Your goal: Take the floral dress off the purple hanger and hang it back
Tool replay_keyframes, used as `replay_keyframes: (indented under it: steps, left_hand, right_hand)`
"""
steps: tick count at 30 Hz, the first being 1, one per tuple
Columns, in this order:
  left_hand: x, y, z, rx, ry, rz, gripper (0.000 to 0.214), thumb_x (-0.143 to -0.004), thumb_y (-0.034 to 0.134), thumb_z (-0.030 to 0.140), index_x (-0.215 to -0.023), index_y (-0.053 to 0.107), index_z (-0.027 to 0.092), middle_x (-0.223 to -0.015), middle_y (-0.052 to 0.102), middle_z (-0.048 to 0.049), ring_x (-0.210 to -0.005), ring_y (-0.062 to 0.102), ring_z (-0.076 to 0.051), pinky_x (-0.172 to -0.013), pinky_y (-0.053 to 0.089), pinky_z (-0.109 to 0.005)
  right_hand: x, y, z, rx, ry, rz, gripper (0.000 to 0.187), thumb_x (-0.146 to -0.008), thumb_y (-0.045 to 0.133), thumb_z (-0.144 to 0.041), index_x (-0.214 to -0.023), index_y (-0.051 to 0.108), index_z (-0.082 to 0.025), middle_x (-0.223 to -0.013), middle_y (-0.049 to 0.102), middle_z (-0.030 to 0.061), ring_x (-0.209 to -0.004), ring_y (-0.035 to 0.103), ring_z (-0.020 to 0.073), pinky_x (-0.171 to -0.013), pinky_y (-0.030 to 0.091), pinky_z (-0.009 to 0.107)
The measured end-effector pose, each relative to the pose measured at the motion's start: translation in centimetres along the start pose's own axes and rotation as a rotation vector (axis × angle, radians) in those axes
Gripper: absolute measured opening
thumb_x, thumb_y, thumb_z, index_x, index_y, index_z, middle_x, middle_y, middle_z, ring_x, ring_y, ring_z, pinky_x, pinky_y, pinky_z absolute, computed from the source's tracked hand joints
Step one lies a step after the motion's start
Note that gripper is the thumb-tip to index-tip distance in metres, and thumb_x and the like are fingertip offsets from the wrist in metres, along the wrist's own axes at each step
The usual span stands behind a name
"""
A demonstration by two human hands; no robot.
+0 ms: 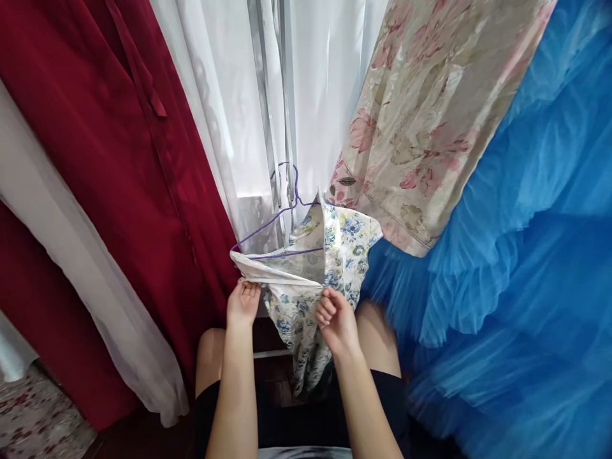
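Observation:
A white garment with a blue flower print [329,255] hangs half on a purple wire hanger [272,220] in front of me, over my knees. My left hand [243,303] grips the garment's pale edge at the hanger's left end, fingers curled. My right hand [336,320] pinches the printed cloth lower on the right, fingers closed on it. The hanger's hook rises toward the window frame [275,127].
A dark red dress [109,166] hangs at the left beside white sheer curtains [210,95]. A beige rose-print garment [430,115] and a ruffled blue tulle skirt [535,255] fill the right. A patterned rug [33,414] lies at the lower left.

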State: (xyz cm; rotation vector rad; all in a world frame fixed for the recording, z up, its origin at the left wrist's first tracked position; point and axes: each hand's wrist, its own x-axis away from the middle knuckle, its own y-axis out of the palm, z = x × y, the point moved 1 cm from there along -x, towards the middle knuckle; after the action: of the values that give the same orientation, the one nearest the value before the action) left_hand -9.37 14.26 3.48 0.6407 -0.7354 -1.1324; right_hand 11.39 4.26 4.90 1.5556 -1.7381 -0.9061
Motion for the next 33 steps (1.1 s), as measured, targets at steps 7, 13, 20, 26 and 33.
replay_keyframes:
  steps: [7, 13, 20, 26, 33]
  left_hand:
    - [6.4, 0.7, -6.4, -0.068, 0.033, -0.189, 0.014, -0.085, 0.074, 0.027, -0.086, 0.064, 0.017, -0.088, 0.069, -0.0043, -0.090, 0.067, -0.016, -0.094, 0.051, -0.034]
    - [12.8, 5.8, -4.7, -0.281, 0.290, -0.571, 0.022, -0.090, 0.070, 0.042, -0.097, 0.068, 0.021, -0.103, 0.067, -0.0043, -0.100, 0.062, -0.018, -0.094, 0.047, -0.029]
    - [15.4, 6.9, -4.8, -0.811, 0.444, -0.829, 0.042, -0.099, 0.057, 0.042, -0.139, 0.058, 0.029, -0.148, 0.051, -0.0091, -0.136, 0.048, -0.027, -0.115, 0.035, -0.040]
    - [15.0, 4.1, -4.7, -0.964, 0.167, -1.038, 0.068, -0.103, 0.018, 0.062, -0.152, 0.045, 0.023, -0.152, 0.051, -0.0116, -0.144, 0.041, -0.030, -0.122, 0.025, -0.046]
    - [15.5, 0.3, -9.1, -1.220, 0.194, -1.351, 0.084, -0.091, 0.011, 0.081, -0.083, 0.066, 0.019, -0.089, 0.072, -0.0077, -0.087, 0.066, -0.023, -0.119, 0.027, -0.045]
  right_hand:
    - [0.2, -6.6, -3.8, -0.253, -0.095, 0.293, 0.010, -0.077, 0.063, -0.018, -0.075, 0.053, -0.020, -0.050, 0.039, -0.0101, -0.040, 0.037, 0.0062, -0.041, 0.033, 0.017]
    - [1.9, -4.3, -2.5, 0.453, -0.294, 0.287, 0.033, -0.083, 0.070, -0.044, -0.105, 0.073, -0.020, -0.105, 0.072, 0.0051, -0.096, 0.065, 0.0215, -0.083, 0.052, 0.031]
    - [4.2, -1.8, -2.3, 0.535, 0.092, -0.285, 0.069, -0.094, 0.042, -0.075, -0.139, 0.060, -0.025, -0.137, 0.063, 0.0090, -0.137, 0.048, 0.0278, -0.115, 0.034, 0.046]
    - [5.8, -2.0, -5.5, 0.685, 0.241, -0.690, 0.059, -0.082, 0.074, -0.059, -0.127, 0.064, -0.022, -0.116, 0.066, 0.0100, -0.113, 0.059, 0.0270, -0.100, 0.045, 0.041]
    - [8.5, -3.6, -9.3, 0.944, 0.211, -0.777, 0.035, -0.087, 0.071, -0.052, -0.096, 0.068, -0.019, -0.086, 0.063, 0.0051, -0.082, 0.057, 0.0196, -0.083, 0.051, 0.034]
